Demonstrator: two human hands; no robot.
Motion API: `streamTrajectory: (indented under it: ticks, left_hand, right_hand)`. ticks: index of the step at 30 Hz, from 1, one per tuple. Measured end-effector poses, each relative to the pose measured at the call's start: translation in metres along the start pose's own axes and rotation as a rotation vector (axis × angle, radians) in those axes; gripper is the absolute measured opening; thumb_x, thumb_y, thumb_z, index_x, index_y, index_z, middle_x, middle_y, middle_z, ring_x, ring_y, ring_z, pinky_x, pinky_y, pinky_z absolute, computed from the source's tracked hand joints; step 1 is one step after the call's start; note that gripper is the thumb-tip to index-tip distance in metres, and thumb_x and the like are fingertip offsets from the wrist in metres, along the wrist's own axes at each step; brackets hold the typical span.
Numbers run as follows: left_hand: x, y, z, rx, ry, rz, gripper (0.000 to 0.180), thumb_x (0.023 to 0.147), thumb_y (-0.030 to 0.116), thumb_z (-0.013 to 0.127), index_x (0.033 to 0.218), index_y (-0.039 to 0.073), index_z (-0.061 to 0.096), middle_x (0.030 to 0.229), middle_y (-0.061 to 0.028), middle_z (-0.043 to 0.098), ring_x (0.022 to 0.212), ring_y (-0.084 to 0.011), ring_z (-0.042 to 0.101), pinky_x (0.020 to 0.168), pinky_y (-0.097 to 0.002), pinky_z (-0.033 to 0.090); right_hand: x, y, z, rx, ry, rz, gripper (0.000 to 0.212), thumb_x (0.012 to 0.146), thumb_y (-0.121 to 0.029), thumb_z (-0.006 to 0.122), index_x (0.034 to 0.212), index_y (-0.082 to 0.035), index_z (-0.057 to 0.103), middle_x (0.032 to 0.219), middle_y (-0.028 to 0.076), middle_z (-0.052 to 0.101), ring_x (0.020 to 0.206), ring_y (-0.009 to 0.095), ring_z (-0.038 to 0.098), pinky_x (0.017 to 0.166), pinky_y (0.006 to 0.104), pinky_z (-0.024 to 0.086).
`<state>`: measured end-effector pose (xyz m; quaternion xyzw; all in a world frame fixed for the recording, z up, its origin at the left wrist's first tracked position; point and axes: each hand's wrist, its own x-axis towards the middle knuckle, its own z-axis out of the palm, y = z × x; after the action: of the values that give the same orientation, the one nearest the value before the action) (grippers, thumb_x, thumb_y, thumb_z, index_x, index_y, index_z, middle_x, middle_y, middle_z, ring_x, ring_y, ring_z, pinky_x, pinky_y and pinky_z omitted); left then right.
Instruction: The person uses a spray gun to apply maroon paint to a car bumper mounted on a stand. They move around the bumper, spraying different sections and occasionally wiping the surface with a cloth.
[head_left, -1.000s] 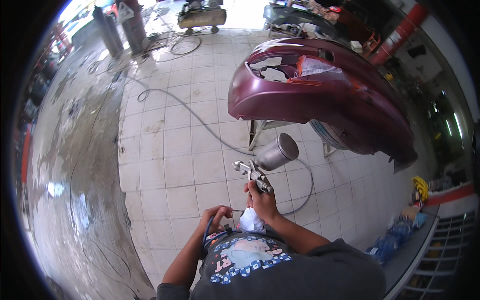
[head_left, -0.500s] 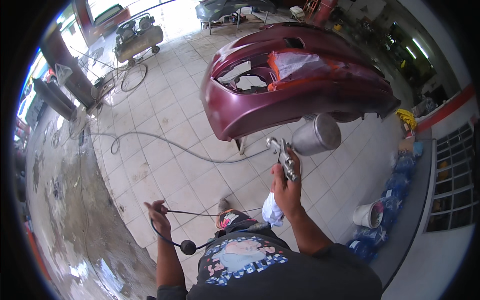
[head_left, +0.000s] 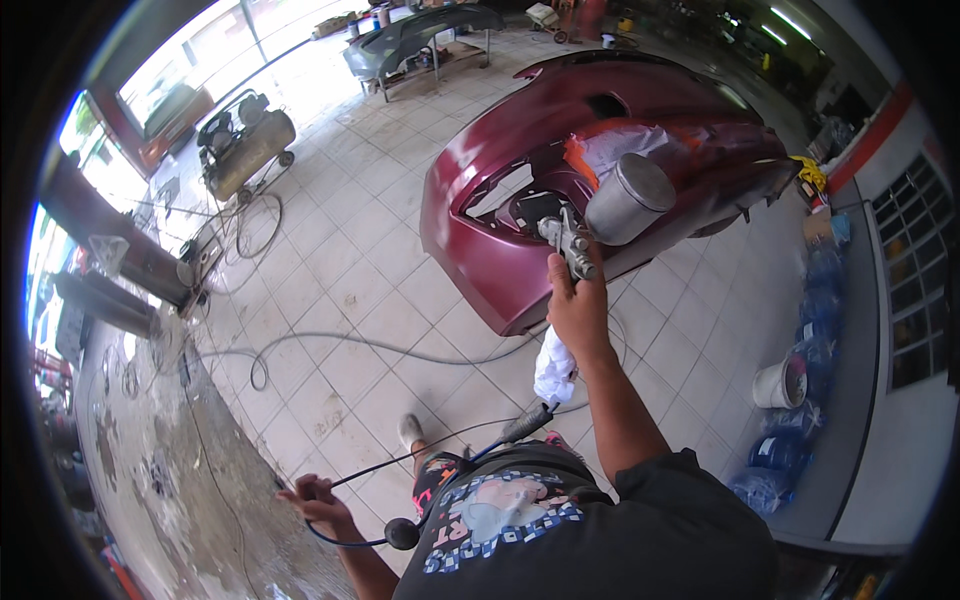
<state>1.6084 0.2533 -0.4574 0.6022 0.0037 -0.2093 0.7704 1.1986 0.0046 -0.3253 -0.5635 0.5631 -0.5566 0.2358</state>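
The right hand (head_left: 578,310) is raised in front of the person, closed tight around the grip of a spray gun (head_left: 568,240). The gun's metal cup (head_left: 630,198) sits at about 2 o'clock from the hand, tilted, and shows against the dark red car bumper (head_left: 480,200), which stands on the tiled floor (head_left: 340,290) just beyond the gun. A patch of pale masking paper (head_left: 625,145) with orange tape lies on the bumper at 12 o'clock from the cup. A white rag (head_left: 555,365) hangs under the right wrist, at 6 o'clock from the hand.

The left hand (head_left: 315,500) is low, at about 8 o'clock from the right hand and well apart from it. Its fingers are curled around a thin black hose (head_left: 420,455), which runs up and to the right toward the fitting below the rag; a loop of it ends in a round black coupling (head_left: 402,534) at 4 o'clock from the left hand.

A grey hose (head_left: 330,345) snakes over the floor between the bumper and the wet concrete strip (head_left: 150,440) at the left. An air compressor (head_left: 240,145) on wheels stands at 10 o'clock from the bumper, near the open doorway. A second, dark bumper (head_left: 420,30) rests on a stand at 12 o'clock. A white bucket (head_left: 778,382) sits by blue bags (head_left: 815,340) along the wall at 3 o'clock.
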Motion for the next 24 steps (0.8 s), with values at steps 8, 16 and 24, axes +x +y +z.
streamTrajectory:
  ticks: [8, 16, 24]
  left_hand:
    - [0.110, -0.024, 0.122, 0.438, -0.872, -0.252, 0.090, 0.104, 0.069, 0.021, 0.068, -0.002, 0.063, 0.051, -0.0027, 0.045, 0.051, -0.0133, 0.043, 0.054, -0.0269, 0.034]
    - [0.204, -0.046, 0.185, 0.734, -1.165, -0.202, 0.089, 0.105, 0.067, 0.024, 0.065, -0.002, 0.064, 0.047, 0.0009, 0.036, 0.046, -0.0106, 0.036, 0.049, -0.0282, 0.028]
    - [0.219, -0.085, 0.200, 0.755, -1.204, -0.218, 0.088, 0.102, 0.072, 0.030, 0.062, -0.001, 0.062, 0.045, -0.0013, 0.037, 0.043, -0.0120, 0.038, 0.047, -0.0276, 0.030]
  right_hand:
    - [-0.009, -0.038, 0.064, 0.043, -0.020, 0.273, 0.029, 0.103, -0.017, 0.061, 0.127, -0.003, 0.057, 0.092, 0.006, 0.064, 0.077, 0.013, 0.060, 0.070, 0.0300, 0.050]
    - [-0.021, -0.061, 0.105, 0.034, 0.100, 0.362, 0.024, 0.104, -0.024, 0.061, 0.117, -0.004, 0.058, 0.077, 0.002, 0.057, 0.054, 0.007, 0.051, 0.046, 0.0260, 0.043]
    - [-0.022, -0.045, 0.109, -0.072, 0.109, 0.218, 0.027, 0.105, -0.028, 0.060, 0.118, -0.005, 0.056, 0.075, 0.002, 0.056, 0.044, 0.005, 0.046, 0.039, 0.0246, 0.040]
